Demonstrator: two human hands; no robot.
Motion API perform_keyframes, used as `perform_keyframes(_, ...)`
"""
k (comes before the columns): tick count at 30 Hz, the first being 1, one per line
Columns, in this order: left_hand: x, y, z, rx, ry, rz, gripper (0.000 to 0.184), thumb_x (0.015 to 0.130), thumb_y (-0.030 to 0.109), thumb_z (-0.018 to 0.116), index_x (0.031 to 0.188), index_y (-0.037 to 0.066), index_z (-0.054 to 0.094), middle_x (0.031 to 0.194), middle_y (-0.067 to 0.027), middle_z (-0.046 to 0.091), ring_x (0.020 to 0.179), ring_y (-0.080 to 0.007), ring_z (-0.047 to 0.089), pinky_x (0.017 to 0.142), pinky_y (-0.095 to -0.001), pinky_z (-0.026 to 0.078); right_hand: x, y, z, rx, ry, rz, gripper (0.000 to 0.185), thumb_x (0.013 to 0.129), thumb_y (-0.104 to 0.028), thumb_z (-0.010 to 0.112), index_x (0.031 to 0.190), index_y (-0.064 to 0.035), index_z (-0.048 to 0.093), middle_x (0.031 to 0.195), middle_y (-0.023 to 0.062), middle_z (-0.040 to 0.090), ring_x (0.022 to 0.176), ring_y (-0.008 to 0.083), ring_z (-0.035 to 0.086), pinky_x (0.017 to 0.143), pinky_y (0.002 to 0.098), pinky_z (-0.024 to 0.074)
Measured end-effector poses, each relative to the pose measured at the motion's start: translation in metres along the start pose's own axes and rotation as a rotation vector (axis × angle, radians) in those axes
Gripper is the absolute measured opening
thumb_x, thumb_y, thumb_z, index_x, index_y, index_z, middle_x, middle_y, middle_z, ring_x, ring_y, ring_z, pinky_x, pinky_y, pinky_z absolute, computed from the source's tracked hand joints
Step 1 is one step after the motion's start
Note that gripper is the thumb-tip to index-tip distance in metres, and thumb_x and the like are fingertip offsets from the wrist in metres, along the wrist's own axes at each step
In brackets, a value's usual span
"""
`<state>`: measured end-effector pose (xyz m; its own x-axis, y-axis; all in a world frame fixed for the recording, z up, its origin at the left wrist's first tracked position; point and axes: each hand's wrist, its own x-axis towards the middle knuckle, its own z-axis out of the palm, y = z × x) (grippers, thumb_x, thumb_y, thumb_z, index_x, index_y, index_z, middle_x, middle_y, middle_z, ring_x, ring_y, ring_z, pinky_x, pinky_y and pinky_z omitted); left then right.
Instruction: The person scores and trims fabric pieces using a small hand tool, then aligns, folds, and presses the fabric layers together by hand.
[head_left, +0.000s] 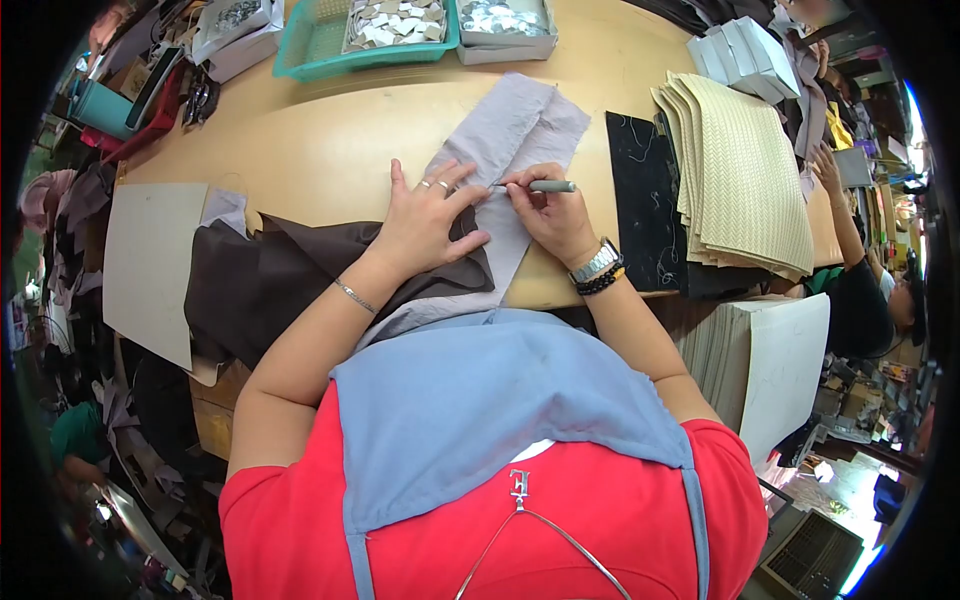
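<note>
My left hand [425, 218] lies with fingers spread on the light grey-purple fabric [505, 118] and the edge of the dark brown fabric [265, 280], pressing them to the table. Between the fingertips of my right hand [556, 222] is a grey-green pen [552, 186], its tip at the grey fabric close to my left fingers. The grey fabric runs from the far side of the table toward my apron, with a fold or seam along it. The brown fabric spreads out to the left under my left forearm.
On the right lie a black cloth [642, 205] with loose threads and a stack of woven-textured cream sheets [745, 170]. A green basket [300, 50] and a box of shiny pieces [507, 45] stand at the back. A pale board [150, 265] is at left. Other people work at both sides.
</note>
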<state>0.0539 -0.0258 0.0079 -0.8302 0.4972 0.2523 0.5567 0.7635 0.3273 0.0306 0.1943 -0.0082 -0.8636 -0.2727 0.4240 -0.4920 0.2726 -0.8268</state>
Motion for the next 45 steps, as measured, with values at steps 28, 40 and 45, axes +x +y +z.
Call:
perform_keyframes(28,0.000,0.002,0.002,0.063,-0.006,0.016,0.046,0.081,0.049,0.069,0.118,0.022,0.060,0.139,-0.0053,0.050,0.132,-0.0284,0.048,0.099,-0.0766,0.023,0.028,0.020,-0.003,-0.104,0.159,0.062,0.017,0.095,-0.009,0.063,0.104,-0.0034,0.049,0.088,0.0072,0.064,0.065,0.0127,0.069,0.050,0.0233,0.0521)
perform_keyframes(40,0.001,0.001,0.002,0.079,0.015,0.047,0.050,0.081,0.050,0.068,0.123,0.024,0.059,0.140,-0.0060,0.049,0.131,-0.0271,0.047,0.098,-0.0765,0.024,0.044,0.029,-0.020,0.190,0.239,0.200,0.017,0.095,-0.005,0.059,0.104,-0.0039,0.045,0.091,0.0091,0.066,0.077,0.0145,0.070,0.062,0.0255,0.0567)
perform_keyframes(45,0.001,0.001,0.004,0.098,-0.012,0.033,0.056,0.081,0.052,0.066,0.129,0.024,0.056,0.143,-0.0065,0.047,0.133,-0.0268,0.045,0.099,-0.0775,0.023,0.016,0.040,-0.004,0.308,0.115,0.079,0.019,0.094,-0.001,0.059,0.105,-0.0035,0.043,0.097,0.0097,0.067,0.082,0.0117,0.068,0.068,0.0246,0.0567)
